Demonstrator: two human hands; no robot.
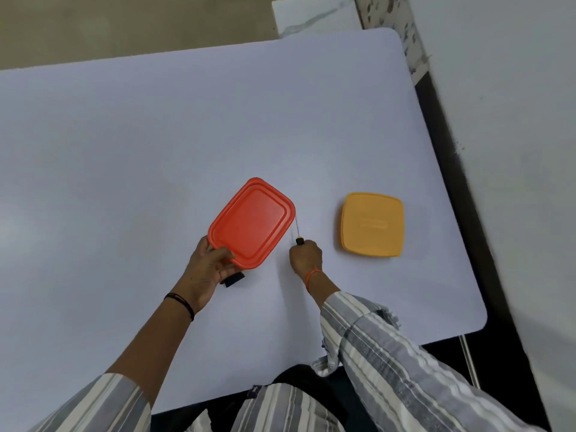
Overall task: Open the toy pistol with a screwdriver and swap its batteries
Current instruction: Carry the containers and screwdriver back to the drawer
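Spanning most of the head view, one pale counter [156, 145] with rounded corners; its far edge runs along the top, its right edge borders a dark gap beside a white wall, and its near edge meets the person's lap. Landmark item: red lid [252, 221], rectangular, rounded corners, lying slightly tilted near the counter's middle. Broad bare surface lies left of the red lid and beyond it toward the far edge; a narrower bare strip lies between it and the near edge. Yellow container [372, 224], square, lidded, sits to the right of the red lid, apart from it and short of the right edge. Left hand [207, 269], wrist banded in black, grips the near corner of the red lid, thumb on top and fingers curled beneath. A dark object [233, 279] shows partly under that hand and lid; too hidden to say whether it is the toy pistol. Right hand [306, 254], orange thread at the wrist, is closed around the handle of the screwdriver [297, 228], just right of the red lid; the thin shaft points away from the person along the lid's right edge, its tip close beside it.
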